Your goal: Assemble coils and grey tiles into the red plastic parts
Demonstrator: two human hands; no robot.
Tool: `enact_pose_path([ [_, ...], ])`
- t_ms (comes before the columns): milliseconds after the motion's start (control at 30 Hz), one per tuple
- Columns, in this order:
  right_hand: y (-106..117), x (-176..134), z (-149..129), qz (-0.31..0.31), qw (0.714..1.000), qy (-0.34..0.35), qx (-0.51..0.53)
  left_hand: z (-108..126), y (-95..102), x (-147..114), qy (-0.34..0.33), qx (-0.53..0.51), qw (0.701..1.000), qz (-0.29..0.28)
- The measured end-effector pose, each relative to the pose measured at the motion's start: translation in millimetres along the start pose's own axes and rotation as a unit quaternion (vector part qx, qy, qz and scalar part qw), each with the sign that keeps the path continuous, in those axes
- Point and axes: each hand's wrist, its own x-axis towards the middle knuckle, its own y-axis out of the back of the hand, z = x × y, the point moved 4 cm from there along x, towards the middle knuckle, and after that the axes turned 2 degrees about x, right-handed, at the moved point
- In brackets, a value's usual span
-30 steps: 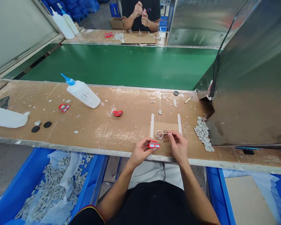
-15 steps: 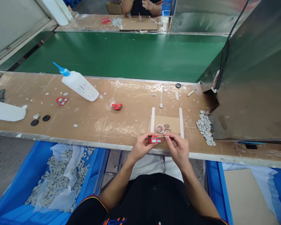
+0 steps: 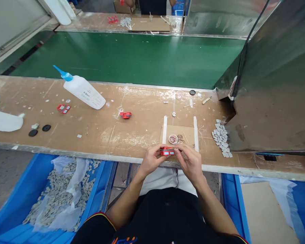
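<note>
My left hand (image 3: 151, 161) pinches a small red toy vehicle part (image 3: 168, 153) with pale blue window-like panels, at the table's front edge. My right hand (image 3: 191, 162) has its fingers closed at the part's right end, around a thin wooden stick that is mostly hidden now. Just beyond both hands, a small round cup (image 3: 173, 139) stands on a cardboard sheet (image 3: 176, 129) taped down on two sides. Beside the cup is a pile of small dark-brown outlined pieces (image 3: 180, 139), and another thin stick (image 3: 185, 137) lies there.
Farther left lie a red part (image 3: 125, 115), another red part (image 3: 63, 108) and a white bottle with a blue nozzle (image 3: 84, 92). Small grey pieces (image 3: 220, 137) are heaped at right, by a metal housing (image 3: 271, 101). A green conveyor belt (image 3: 132, 61) runs behind; a co-worker sits beyond.
My right hand has shifted slightly left, closer to the red part, and the stick shows less. The view has moved a little. Across the belt, the co-worker's hands have spread apart.
</note>
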Motion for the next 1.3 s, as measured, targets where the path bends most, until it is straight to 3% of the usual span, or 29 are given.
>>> enact_pose_path([
  [233,1.9,2.9,-0.3,-0.006,1.000,-0.021,0.020,0.1,0.3,-0.7,0.001,0.002,1.000,-0.001],
  [367,15.9,8.6,11.9,0.050,0.997,-0.064,0.009,0.3,1.7,-1.3,0.014,-0.001,1.000,0.008],
  [467,13.2,10.8,25.2,0.078,0.994,-0.081,-0.010,1.5,2.1,-1.3,0.014,-0.003,1.000,0.010],
  [633,-5.3,8.7,42.0,0.010,0.996,-0.076,-0.033,0.3,3.2,-2.0,0.024,-0.021,0.999,0.013],
  [733,17.6,14.9,57.9,0.014,0.991,-0.088,-0.103,-0.9,4.3,-2.2,0.032,-0.030,0.999,0.014],
  [800,46.6,24.3,76.8,0.023,0.963,-0.152,-0.221,-1.1,4.5,-1.8,0.035,-0.032,0.999,0.011],
  [833,60.6,29.6,87.7,0.003,0.935,-0.197,-0.296,-1.1,4.4,-1.6,0.037,-0.032,0.999,0.009],
  [933,88.8,43.7,114.6,-0.108,0.824,-0.295,-0.471,-0.7,4.0,-1.5,0.040,-0.032,0.999,0.012],
  [1000,93.8,50.7,121.0,-0.150,0.788,-0.305,-0.513,-0.3,3.5,-2.1,0.041,-0.036,0.998,0.015],
  [1300,85.7,63.8,118.2,-0.191,0.797,-0.218,-0.529,-2.1,-0.8,-1.7,0.034,-0.048,0.998,0.002],
])
